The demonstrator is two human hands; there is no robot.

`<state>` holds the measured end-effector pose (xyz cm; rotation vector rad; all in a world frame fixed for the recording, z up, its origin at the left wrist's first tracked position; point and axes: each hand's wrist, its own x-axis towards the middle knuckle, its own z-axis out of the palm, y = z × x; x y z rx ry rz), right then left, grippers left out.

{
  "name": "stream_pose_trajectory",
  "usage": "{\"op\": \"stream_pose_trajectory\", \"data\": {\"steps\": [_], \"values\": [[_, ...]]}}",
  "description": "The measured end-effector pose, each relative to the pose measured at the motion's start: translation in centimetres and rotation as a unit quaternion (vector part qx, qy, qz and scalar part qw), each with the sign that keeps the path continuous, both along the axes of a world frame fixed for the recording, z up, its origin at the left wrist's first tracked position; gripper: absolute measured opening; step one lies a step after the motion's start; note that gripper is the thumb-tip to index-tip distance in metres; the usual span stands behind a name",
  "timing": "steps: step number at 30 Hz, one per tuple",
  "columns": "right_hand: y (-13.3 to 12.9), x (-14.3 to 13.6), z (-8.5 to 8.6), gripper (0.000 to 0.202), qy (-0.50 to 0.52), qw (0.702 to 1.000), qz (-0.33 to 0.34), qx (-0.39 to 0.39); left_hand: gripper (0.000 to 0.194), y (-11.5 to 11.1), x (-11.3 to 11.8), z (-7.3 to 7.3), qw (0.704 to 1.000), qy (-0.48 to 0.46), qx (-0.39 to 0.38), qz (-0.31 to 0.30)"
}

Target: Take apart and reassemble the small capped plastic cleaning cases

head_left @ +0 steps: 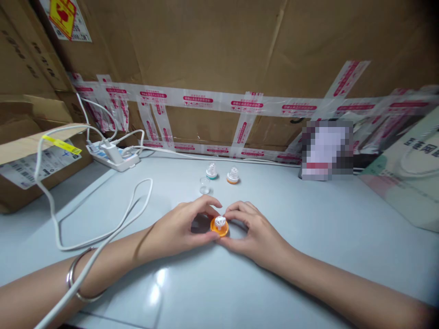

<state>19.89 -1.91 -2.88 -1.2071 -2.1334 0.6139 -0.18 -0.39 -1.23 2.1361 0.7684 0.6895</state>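
Note:
Between my two hands, low over the table, is an orange round piece [219, 226] with a white ribbed part on top. My left hand [192, 225] grips its left side between thumb and fingers. On the other side, the thumb and fingertips of my right hand [255, 230] close around the same piece. Farther back stand a white-topped piece with a teal base [211, 172] and a similar one with an orange base [232, 176]. A small clear cup [205, 185] is just in front of the teal one.
A white power strip [115, 157] with plugs sits at the back left beside an open cardboard box [44, 160]. A white cable [53, 205] loops across the left side and over my left forearm. Large taped cardboard [206, 55] stands behind; a printed bag [408, 169] is at right.

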Motion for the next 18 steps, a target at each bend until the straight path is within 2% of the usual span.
{"op": "stream_pose_trajectory", "data": {"steps": [9,11,14,15,16,18], "values": [[-0.2,0.1,0.2,0.024,-0.009,1.000,0.006,0.007,0.040,-0.3,0.1,0.8,1.000,-0.003,-0.007,0.030],[-0.3,0.2,0.4,0.023,-0.007,1.000,0.003,0.001,0.032,0.0,-0.1,1.0,0.997,-0.010,0.020,0.074],[-0.5,0.2,0.6,0.019,-0.008,1.000,-0.002,-0.015,0.022,1.3,-0.4,0.9,0.974,-0.023,0.105,0.200],[-0.5,0.2,0.6,0.019,-0.008,1.000,-0.002,-0.019,0.025,1.9,-0.5,0.7,0.964,-0.021,0.128,0.234],[-0.5,0.2,0.7,0.019,-0.008,1.000,-0.001,-0.021,0.035,2.5,-0.5,0.5,0.961,-0.008,0.141,0.237],[-0.5,0.2,0.7,0.019,-0.009,1.000,-0.002,-0.023,0.058,3.7,-0.5,-0.1,0.968,0.041,0.151,0.195]]}}
